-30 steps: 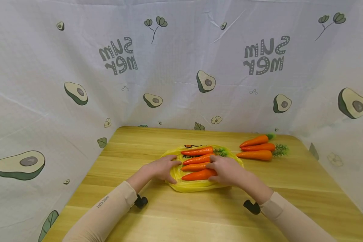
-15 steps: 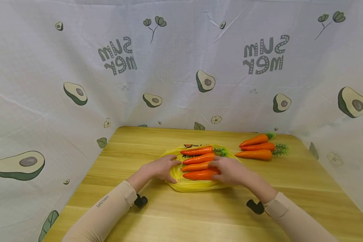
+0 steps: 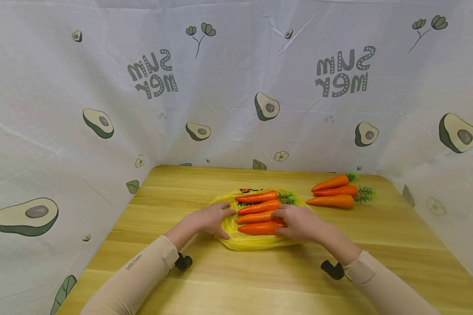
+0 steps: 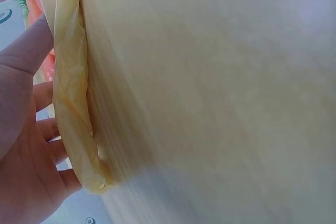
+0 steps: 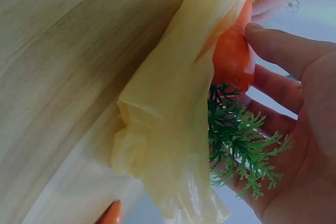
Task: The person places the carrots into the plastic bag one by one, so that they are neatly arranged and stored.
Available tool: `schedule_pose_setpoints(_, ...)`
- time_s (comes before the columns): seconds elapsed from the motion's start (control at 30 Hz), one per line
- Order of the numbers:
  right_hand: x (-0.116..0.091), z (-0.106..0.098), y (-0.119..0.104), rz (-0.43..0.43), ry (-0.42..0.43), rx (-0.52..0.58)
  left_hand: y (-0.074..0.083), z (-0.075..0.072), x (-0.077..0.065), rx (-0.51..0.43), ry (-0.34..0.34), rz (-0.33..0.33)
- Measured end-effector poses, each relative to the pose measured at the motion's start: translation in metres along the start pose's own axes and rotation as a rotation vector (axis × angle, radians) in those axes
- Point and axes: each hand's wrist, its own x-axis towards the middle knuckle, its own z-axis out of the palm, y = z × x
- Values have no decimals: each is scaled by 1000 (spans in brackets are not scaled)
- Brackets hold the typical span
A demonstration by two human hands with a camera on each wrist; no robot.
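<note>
Arranging carrots in a bag. Good practice is probably to slide the nearest carrot [image 3: 258, 229] parallel to the three carrots [image 3: 259, 207] beyond it, without dragging the yellow bag [image 3: 256, 244]. The nearest carrot lies in the bag, its leafy end before the right hand's [image 3: 304, 222] palm; whether it is gripped cannot be told. The left hand [image 3: 212, 218], fingers apart, lies at the bag's left end.
</note>
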Motion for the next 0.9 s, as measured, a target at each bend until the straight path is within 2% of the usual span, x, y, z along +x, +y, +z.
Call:
schedule_pose_setpoints(0.3,-2,-17,5,-7,21,109,-1,0,0,-4,3,7)
schedule_pose_setpoints(0.63,-11,-40,31,9,46,284,-2,2,0,-12,3,8)
schedule_pose_setpoints(0.9,-20,-48,65,36,158,271,-2,2,0,-9,5,-1)
